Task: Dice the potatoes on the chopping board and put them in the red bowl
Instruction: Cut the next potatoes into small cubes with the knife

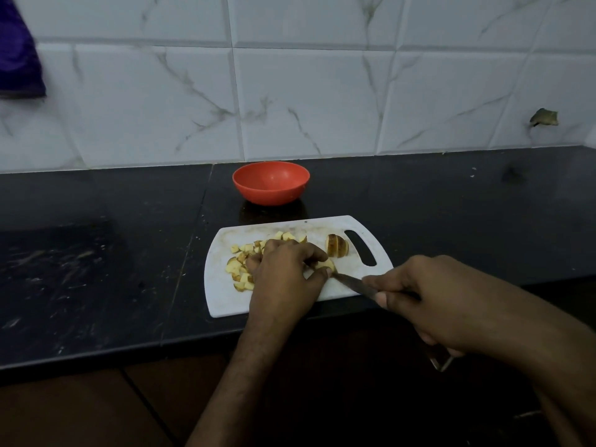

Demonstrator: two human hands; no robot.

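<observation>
No legible text or labels anywhere.

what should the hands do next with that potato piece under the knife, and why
Probably press the knife down through the potato piece that the left hand pinches on the chopping board. The right hand grips the handle with the blade tip already at that piece, sliced potato waits near the board's handle slot, and the red bowl looks empty, so dicing seems unfinished.

A black desk (451, 201) carries a white chopping board (225, 295) near its front edge, a red bowl (271, 183) just behind.
</observation>
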